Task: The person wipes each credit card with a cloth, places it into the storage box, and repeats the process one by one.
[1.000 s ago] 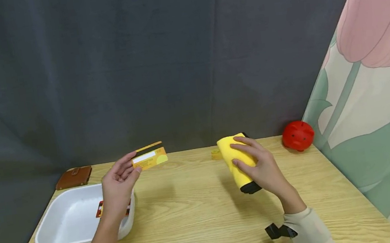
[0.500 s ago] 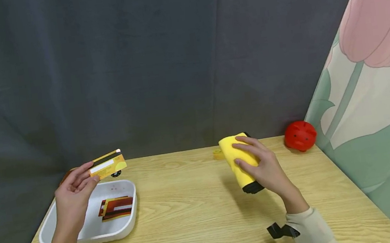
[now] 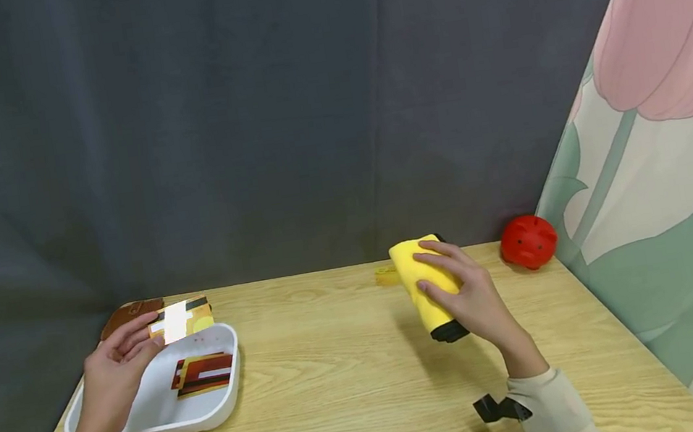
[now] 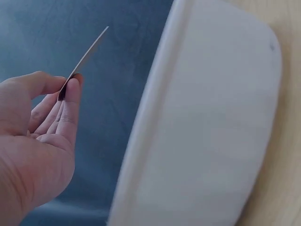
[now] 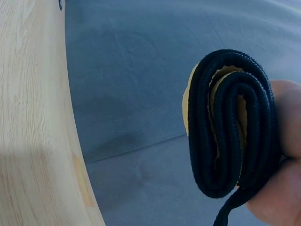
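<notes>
My left hand (image 3: 116, 374) pinches a yellow bank card (image 3: 181, 320) between thumb and fingers, above the white plastic tub (image 3: 226, 400). In the left wrist view the card (image 4: 84, 59) appears edge-on, beside the tub's outer wall (image 4: 202, 113). Inside the tub lie several red and yellow cards (image 3: 204, 373), overlapping. On the other side, my right hand (image 3: 471, 294) grips a rolled yellow cloth (image 3: 422, 282) with black edging, held above the table. The right wrist view shows the folded black end of the cloth (image 5: 230, 127).
At the back left, a brown leather wallet (image 3: 130, 316) is partly covered by the left hand. A small yellow object (image 3: 386, 276) lies near the table's back edge. A red piggy bank (image 3: 528, 242) stands at the back right by the flowered wall (image 3: 667, 203).
My left hand has moved left with the card, then a little lower over the tub, and the card has tilted flatter. The right hand and cloth have hardly moved.
</notes>
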The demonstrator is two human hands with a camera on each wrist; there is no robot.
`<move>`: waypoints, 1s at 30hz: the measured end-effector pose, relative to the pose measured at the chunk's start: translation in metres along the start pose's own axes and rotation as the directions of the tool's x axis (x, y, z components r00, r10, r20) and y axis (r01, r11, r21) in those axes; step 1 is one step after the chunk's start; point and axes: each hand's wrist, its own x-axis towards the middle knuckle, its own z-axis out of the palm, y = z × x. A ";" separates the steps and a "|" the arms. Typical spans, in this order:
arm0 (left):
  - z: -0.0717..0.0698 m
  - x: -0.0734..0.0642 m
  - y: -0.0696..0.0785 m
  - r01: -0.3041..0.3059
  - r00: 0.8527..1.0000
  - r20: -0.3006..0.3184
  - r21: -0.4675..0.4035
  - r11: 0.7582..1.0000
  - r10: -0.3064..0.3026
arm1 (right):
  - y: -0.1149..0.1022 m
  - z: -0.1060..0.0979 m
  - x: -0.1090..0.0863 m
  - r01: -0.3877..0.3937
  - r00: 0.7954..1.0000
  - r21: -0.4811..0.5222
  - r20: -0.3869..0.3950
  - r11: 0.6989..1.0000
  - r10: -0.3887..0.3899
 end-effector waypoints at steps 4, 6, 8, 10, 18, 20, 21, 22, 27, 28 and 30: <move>-0.007 0.001 -0.007 0.035 0.999 0.033 0.004 0.999 -0.035 | 0.001 -0.001 0.000 -0.004 1.000 -0.005 -0.007 1.000 0.004; -0.010 0.002 -0.010 0.050 0.998 0.046 0.007 0.999 -0.050 | 0.001 -0.001 0.000 -0.007 1.000 -0.009 -0.010 1.000 0.007; -0.013 0.002 -0.013 0.061 0.996 0.058 0.024 0.998 -0.062 | 0.002 -0.001 0.000 -0.008 1.000 -0.005 -0.011 1.000 0.008; -0.015 0.001 -0.016 0.066 0.995 0.073 0.030 0.997 -0.068 | 0.002 -0.001 0.000 -0.007 1.000 -0.004 -0.010 1.000 0.007; -0.021 -0.004 -0.025 0.074 0.995 0.075 -0.019 0.997 -0.072 | 0.002 0.001 0.001 -0.009 1.000 0.009 0.001 1.000 0.009; -0.022 -0.004 -0.026 0.081 0.994 0.077 -0.038 0.996 -0.078 | 0.001 0.001 0.001 -0.007 1.000 0.008 0.000 1.000 0.007; -0.022 -0.003 -0.027 0.086 0.993 0.082 -0.050 0.995 -0.082 | 0.001 0.001 0.001 -0.006 1.000 0.007 -0.001 1.000 0.006; -0.022 -0.003 -0.028 0.093 0.992 0.088 -0.062 0.994 -0.087 | 0.000 0.000 0.001 -0.004 1.000 0.006 -0.003 1.000 0.004; -0.022 -0.001 -0.031 0.143 0.985 0.101 -0.047 0.989 -0.138 | 0.000 0.000 0.002 0.000 1.000 -0.003 -0.002 1.000 0.000; -0.021 -0.001 -0.031 0.156 0.983 0.097 -0.022 0.988 -0.153 | 0.000 0.000 0.002 0.000 1.000 -0.004 -0.001 1.000 0.000; -0.020 0.000 -0.031 0.183 0.979 0.086 0.033 0.983 -0.185 | 0.001 0.000 0.002 -0.002 1.000 -0.007 0.002 1.000 0.002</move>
